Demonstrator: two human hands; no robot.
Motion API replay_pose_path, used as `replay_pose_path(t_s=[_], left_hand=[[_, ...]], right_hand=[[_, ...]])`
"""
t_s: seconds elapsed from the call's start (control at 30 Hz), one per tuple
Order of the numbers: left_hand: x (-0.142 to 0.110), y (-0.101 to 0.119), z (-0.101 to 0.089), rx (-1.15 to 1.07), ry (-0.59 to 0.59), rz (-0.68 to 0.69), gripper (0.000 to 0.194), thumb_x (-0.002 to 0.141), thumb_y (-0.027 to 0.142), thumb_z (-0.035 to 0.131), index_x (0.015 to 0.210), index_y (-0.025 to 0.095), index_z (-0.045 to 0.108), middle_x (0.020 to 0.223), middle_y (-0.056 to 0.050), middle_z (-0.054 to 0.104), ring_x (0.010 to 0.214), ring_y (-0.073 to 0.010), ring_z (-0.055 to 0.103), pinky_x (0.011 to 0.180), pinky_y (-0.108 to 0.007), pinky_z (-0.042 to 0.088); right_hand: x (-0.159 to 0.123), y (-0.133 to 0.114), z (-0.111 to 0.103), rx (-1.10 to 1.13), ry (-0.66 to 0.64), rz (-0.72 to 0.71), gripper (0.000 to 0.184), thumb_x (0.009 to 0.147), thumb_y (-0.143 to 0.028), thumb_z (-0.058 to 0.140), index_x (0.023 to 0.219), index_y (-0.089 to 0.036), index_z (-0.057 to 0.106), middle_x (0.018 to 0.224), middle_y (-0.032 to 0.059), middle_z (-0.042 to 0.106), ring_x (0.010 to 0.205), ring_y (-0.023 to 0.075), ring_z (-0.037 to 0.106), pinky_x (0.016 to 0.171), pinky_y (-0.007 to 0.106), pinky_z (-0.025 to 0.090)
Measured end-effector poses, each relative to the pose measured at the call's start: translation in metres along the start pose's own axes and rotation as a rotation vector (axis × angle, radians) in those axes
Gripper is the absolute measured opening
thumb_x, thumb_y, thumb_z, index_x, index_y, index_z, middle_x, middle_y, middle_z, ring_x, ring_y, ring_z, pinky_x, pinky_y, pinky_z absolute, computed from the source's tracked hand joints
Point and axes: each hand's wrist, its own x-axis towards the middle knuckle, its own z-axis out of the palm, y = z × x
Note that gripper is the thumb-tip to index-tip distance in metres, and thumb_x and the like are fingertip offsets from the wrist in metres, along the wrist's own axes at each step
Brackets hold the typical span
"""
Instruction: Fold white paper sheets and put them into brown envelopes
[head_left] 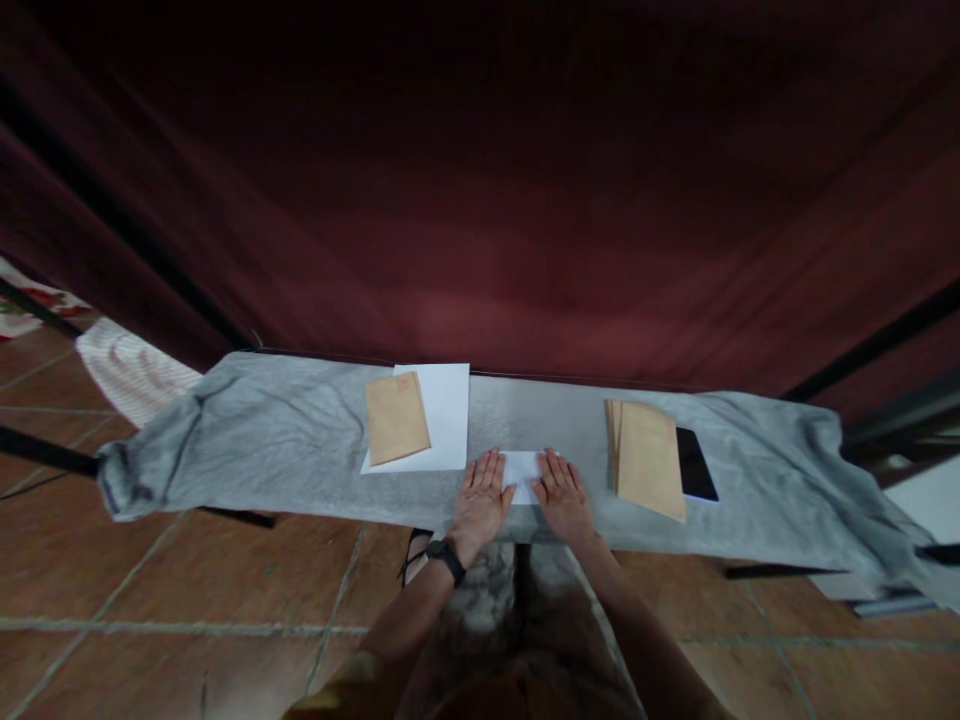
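Observation:
A small white sheet of paper (523, 478), seemingly folded, lies flat near the front edge of the cloth-covered bench. My left hand (484, 497) rests palm down on its left side, fingers stretched out. Flat on the right side lies my right hand (562, 496), its fingers extended as well. The paper shows between the two hands; its side edges are hidden under them. Left of my hands are larger white sheets (448, 415) with brown envelopes (397, 418) on top. To the right sits a stack of brown envelopes (649, 458), slightly fanned.
A dark tablet or phone (696, 465) lies partly under the right-hand envelopes. Grey cloth (285, 440) covers the narrow bench and hangs over its ends. Behind it rises a dark red curtain (495, 250). Brown floor tiles (247, 600) show below.

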Motion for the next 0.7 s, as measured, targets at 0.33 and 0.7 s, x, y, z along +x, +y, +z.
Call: replay_pose_path(t_s=[0.33, 0.7], left_hand=[[0.001, 0.035, 0.014, -0.032, 0.069, 0.045, 0.056, 0.101, 0.032, 0.033, 0.151, 0.007, 0.036, 0.157, -0.016, 0.04, 0.15, -0.026, 0.028, 0.123, -0.049, 0.024], [-0.004, 0.025, 0.006, 0.004, 0.004, 0.156, 0.061, 0.1, 0.046, 0.042, 0.152, 0.016, 0.037, 0.162, -0.016, 0.03, 0.151, -0.0286, 0.025, 0.123, -0.051, 0.019]], right_hand=[[-0.009, 0.011, 0.003, -0.008, 0.044, 0.024, 0.056, 0.103, -0.035, 0.03, 0.154, -0.01, 0.034, 0.155, 0.0173, 0.042, 0.141, 0.0295, 0.042, 0.115, 0.049, 0.029], [-0.009, 0.008, 0.002, 0.036, 0.093, 0.044, 0.056, 0.103, -0.034, 0.031, 0.154, -0.011, 0.034, 0.152, 0.0192, 0.046, 0.141, 0.0323, 0.042, 0.115, 0.059, 0.026]])
